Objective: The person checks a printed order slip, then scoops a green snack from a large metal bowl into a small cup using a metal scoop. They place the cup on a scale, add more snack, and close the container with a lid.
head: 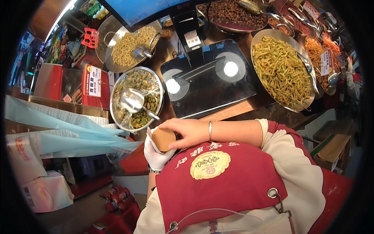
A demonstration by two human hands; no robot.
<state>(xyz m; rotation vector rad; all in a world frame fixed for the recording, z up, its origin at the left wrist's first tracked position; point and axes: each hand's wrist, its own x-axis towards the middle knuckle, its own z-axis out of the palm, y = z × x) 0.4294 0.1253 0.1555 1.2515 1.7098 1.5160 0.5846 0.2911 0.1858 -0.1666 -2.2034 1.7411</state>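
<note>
My left hand (156, 158), in a white glove with a dark band at the wrist, is wrapped around a brown item (164, 139). The item has a flat face and a white paper-like edge; it may be a kraft-paper container, but its kind is unclear. Over its right side my right hand (185, 133), bare with a bangle, grips the rim between thumb and fingers. Both hands are close against the maroon apron (222, 187). Just beyond them stands a plastic-wrapped bowl of green pepper food (146, 117) with a metal scoop (133, 101) lying on the film.
A black glass-topped scale (210, 79) with a screen (140, 10) stands ahead. Around it are a pan of yellow-green strips (280, 70), a bowl of pale pieces (128, 46) and a dark-food pan (236, 14). Blue bags (73, 131) hang left; fire extinguishers (117, 197) sit below.
</note>
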